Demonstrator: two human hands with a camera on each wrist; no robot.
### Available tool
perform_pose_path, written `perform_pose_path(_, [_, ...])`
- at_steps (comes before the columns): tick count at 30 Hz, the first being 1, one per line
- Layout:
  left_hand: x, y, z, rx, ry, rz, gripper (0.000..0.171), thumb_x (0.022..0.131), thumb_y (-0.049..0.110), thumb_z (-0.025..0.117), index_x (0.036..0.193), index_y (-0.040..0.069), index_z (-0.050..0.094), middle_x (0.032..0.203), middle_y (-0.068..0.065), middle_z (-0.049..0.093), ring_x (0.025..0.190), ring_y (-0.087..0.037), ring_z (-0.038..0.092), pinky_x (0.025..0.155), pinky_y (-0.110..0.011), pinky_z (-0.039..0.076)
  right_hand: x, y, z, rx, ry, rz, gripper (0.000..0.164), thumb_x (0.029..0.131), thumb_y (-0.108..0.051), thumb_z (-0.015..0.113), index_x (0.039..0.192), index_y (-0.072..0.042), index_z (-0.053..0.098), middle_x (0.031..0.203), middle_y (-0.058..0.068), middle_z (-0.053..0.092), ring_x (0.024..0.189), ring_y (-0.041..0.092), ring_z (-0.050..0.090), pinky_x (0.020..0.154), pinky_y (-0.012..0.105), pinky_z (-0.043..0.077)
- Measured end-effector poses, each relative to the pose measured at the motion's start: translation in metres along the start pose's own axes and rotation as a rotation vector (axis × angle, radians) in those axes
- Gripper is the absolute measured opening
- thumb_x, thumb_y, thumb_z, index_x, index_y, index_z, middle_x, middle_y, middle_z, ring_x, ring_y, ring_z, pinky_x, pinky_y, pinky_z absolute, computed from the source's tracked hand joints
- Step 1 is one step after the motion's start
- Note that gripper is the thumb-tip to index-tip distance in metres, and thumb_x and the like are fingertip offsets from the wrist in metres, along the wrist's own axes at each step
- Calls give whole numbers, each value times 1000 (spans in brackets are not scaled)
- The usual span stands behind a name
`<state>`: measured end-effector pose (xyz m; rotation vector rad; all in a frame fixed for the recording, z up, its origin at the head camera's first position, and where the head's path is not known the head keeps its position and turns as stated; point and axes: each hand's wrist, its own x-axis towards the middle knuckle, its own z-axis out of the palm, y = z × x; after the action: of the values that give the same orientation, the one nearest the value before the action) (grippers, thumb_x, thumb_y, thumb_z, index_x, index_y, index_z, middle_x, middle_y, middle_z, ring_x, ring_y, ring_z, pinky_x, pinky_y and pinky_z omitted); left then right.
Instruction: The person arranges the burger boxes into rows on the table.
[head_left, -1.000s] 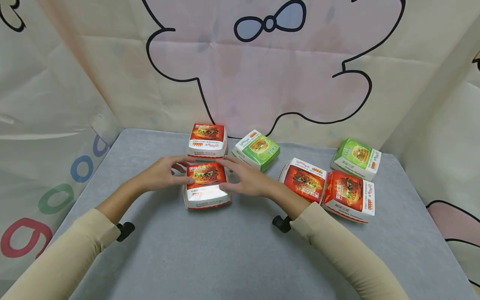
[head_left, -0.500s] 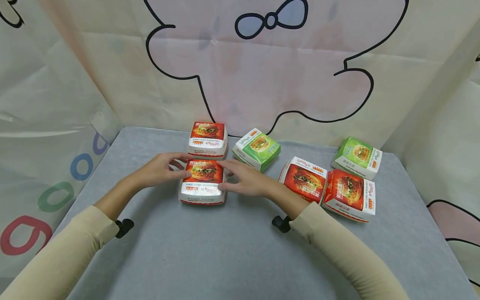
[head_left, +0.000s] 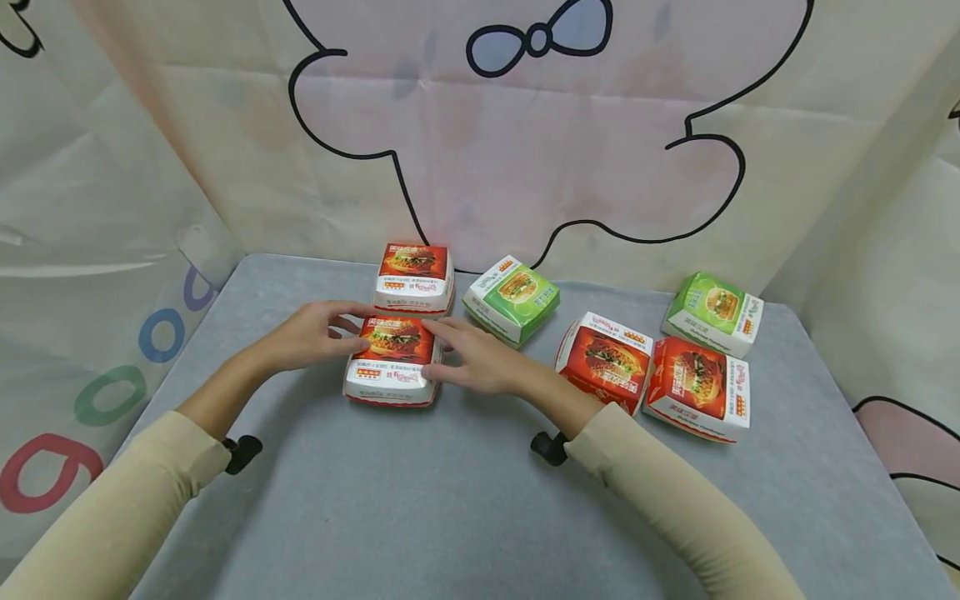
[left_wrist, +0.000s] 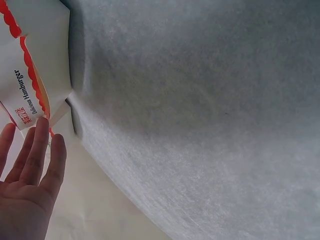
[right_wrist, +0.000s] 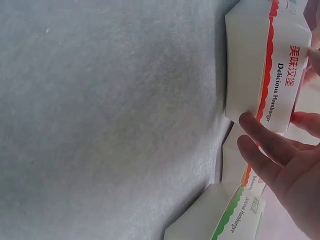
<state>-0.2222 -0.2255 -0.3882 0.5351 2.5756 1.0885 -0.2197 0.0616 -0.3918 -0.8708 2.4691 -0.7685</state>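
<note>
A red-and-white hamburger box (head_left: 390, 375) lies flat on the grey table between both hands, its burger picture facing up. My left hand (head_left: 307, 337) is at its left side; in the left wrist view the straight fingertips (left_wrist: 40, 130) reach the scalloped red edge of the box (left_wrist: 20, 85). On the right side, my right hand (head_left: 483, 357) touches the same box with extended, slightly bent fingers; its fingertips (right_wrist: 250, 122) meet the box's side wall (right_wrist: 280, 75) in the right wrist view. A second red hamburger box (head_left: 412, 279) sits right behind it.
A green burger box (head_left: 513, 300) stands right of the rear red box. Two more red boxes (head_left: 607, 358) (head_left: 697, 387) sit side by side under and beyond the right forearm, with another green box (head_left: 716, 312) behind them. A printed cloth (head_left: 525, 167) hangs behind the grey table (head_left: 390, 517).
The front red hamburger box has slid left across the table, out of line with the box behind it. Both hands have shifted left along with it; the other boxes stay put.
</note>
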Motion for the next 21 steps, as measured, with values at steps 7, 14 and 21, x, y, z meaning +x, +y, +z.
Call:
perform_pose_path(7, [0, -2, 0, -5, 3, 2, 52, 91, 18, 72, 137, 1, 56, 137, -19, 57, 114, -35, 61, 92, -51, 52, 0, -1, 1, -3, 6, -6, 76, 95, -47, 63, 158, -21, 29, 158, 9, 31, 125, 20, 48, 103, 42, 44])
perform_pose_path(14, [0, -4, 1, -15, 17, -5, 51, 90, 19, 73, 136, 1, 58, 135, -19, 58, 112, -35, 62, 91, -51, 53, 0, -3, -1, -21, 9, -22, 74, 96, -43, 63, 157, -18, 30, 160, 10, 29, 139, 23, 37, 111, 44, 37])
perform_pose_path(21, [-1, -1, 0, 5, 30, -11, 50, 89, 20, 74, 134, 4, 60, 133, -16, 60, 112, -34, 61, 90, -50, 53, -3, -3, -4, -18, 24, -39, 71, 96, -39, 63, 157, -19, 31, 159, 9, 30, 136, 23, 41, 109, 44, 40])
